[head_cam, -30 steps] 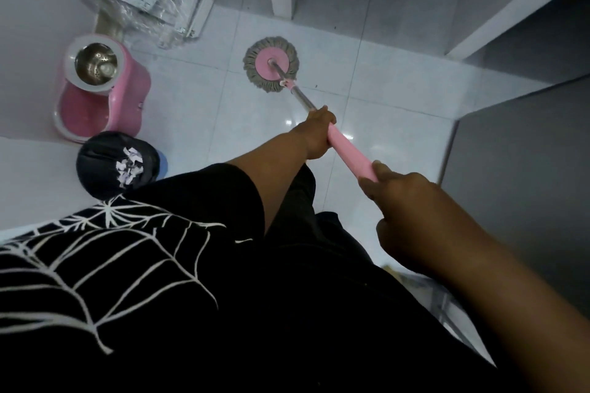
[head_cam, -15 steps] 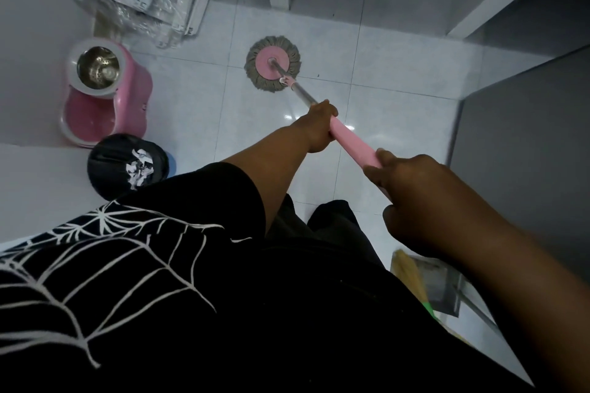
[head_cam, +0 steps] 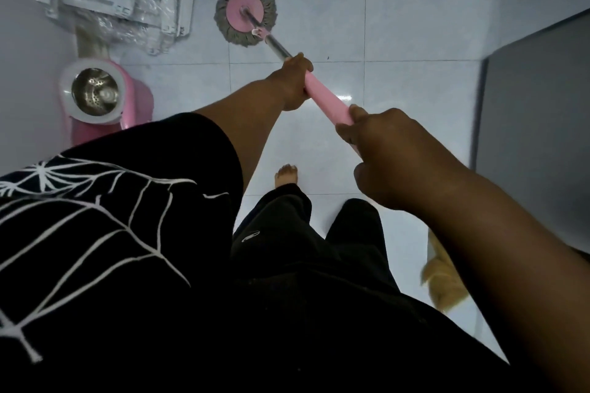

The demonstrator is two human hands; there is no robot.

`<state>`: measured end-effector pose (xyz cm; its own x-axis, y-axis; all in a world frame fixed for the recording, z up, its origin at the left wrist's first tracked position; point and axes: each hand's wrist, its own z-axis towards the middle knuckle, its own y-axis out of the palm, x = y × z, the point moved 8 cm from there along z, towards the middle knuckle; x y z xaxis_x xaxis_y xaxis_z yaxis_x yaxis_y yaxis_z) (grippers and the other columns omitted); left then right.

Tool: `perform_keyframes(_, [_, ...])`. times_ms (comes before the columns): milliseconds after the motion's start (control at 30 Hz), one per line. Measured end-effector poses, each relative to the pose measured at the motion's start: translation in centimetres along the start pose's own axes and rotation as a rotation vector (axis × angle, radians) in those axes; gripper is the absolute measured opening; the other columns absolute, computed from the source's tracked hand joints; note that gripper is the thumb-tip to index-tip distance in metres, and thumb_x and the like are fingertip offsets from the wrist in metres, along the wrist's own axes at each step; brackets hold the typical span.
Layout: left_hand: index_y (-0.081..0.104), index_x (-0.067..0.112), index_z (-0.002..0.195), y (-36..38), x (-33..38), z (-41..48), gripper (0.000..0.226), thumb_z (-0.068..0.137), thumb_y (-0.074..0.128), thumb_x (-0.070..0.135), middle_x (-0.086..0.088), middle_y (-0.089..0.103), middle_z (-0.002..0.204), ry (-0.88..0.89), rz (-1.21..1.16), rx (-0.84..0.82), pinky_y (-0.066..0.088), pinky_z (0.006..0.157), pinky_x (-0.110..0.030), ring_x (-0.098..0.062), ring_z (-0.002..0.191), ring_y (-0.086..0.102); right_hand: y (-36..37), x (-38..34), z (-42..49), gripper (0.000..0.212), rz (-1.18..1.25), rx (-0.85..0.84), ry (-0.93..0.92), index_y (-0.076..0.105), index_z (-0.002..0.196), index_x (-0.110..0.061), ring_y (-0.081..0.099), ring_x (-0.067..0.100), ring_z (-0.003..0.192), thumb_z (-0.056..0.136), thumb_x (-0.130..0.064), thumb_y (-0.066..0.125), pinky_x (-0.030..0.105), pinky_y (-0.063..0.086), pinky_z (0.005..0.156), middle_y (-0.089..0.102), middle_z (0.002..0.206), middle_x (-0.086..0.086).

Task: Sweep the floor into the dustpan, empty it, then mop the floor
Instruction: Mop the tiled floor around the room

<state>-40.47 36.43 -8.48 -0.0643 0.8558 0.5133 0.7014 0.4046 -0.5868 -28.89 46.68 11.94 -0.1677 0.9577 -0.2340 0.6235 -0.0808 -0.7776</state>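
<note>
Gripping mop handle (head_cam: 325,101), fingers (head_cam: 348,134) apparently around.

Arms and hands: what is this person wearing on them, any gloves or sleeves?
No gloves, rings or watch show on the left hand or right hand. A loose black sleeve covers the left upper arm; the shirt carries a white spider-web print. The right forearm is uncovered.
</note>
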Motion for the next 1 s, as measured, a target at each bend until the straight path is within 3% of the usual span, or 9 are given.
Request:
perform_keyframes(100, [0.039,0.014,0.139,0.1,0.2,-0.1,0.046,0.096,0.053,0.013,-0.009,0.021,0.157,0.013,-0.046,-0.007,0.033,0.113,-0.034,-0.027,0.135,0.037,0.2,0.2,-0.3,0.048,0.029,0.019,0.039,0.057,0.122,-0.013,0.061,0.033,0.084,0.076,-0.003,0.053,0.035,0.054,0.068,0.060,0.121,0.014])
perform_keyframes(200, [0.036,0.017,0.139,2.0,1.1,-1.0,0.051,0.093,0.056,0.011,-0.004,0.012,0.161,0.023,-0.061,-0.020,0.033,0.111,-0.028,-0.021,0.133,0.037,1.2,0.8,-2.4,0.047,0.046,0.026,0.062,0.056,0.121,-0.014,0.060,0.032,0.080,0.076,-0.002,0.052,0.035,0.054,0.066,0.061,0.117,0.013])
perform_keyframes(467, [0.033,0.016,0.142,11.7,6.3,-6.8,0.055,0.093,0.059,0.016,-0.003,0.003,0.163,0.089,-0.002,-0.101,0.026,0.106,-0.022,-0.021,0.142,0.029,6.7,3.0,-13.2,0.048,0.045,0.028,0.141,0.057,0.121,-0.017,0.059,0.029,0.082,0.077,-0.001,0.050,0.032,0.052,0.065,0.058,0.125,0.009])
perform_keyframes(633, [0.037,0.014,0.138,20.4,10.9,-12.1,0.053,0.091,0.062,0.018,-0.011,0.019,0.158,0.192,0.104,-0.154,0.034,0.105,-0.029,-0.028,0.135,0.039,12.2,4.6,-22.8,0.048,0.036,0.035,0.229,0.056,0.122,-0.019,0.058,0.027,0.085,0.077,-0.003,0.051,0.027,0.038,0.057,0.057,0.126,0.006])
perform_keyframes(700, [0.041,0.013,0.138,23.8,12.8,-14.6,0.050,0.092,0.060,0.021,-0.011,0.030,0.152,0.241,0.152,-0.157,0.036,0.106,-0.033,-0.028,0.132,0.042,14.4,5.2,-26.8,0.047,0.071,0.034,0.274,0.057,0.119,-0.021,0.059,0.028,0.085,0.076,-0.004,0.050,0.028,0.042,0.058,0.058,0.124,0.006])
perform_keyframes(800, [0.041,0.014,0.140,28.6,15.5,-18.5,0.054,0.092,0.062,0.022,-0.010,0.037,0.145,0.342,0.184,-0.208,0.036,0.108,-0.037,-0.028,0.133,0.041,16.8,5.6,-32.3,0.047,0.117,0.056,0.320,0.060,0.117,-0.020,0.059,0.030,0.087,0.073,-0.004,0.052,0.037,0.054,0.070,0.060,0.122,0.007])
perform_keyframes(1000, [0.054,0.012,0.117,32.1,16.6,-22.9,0.031,0.089,0.063,0.023,-0.009,0.050,0.123,0.466,0.312,-0.246,0.044,0.098,-0.042,-0.026,0.111,0.054,19.4,3.9,-36.8,0.046,0.137,0.038,0.335,0.062,0.118,-0.016,0.056,0.033,0.105,0.073,-0.006,0.058,0.045,0.053,0.083,0.058,0.125,0.008])
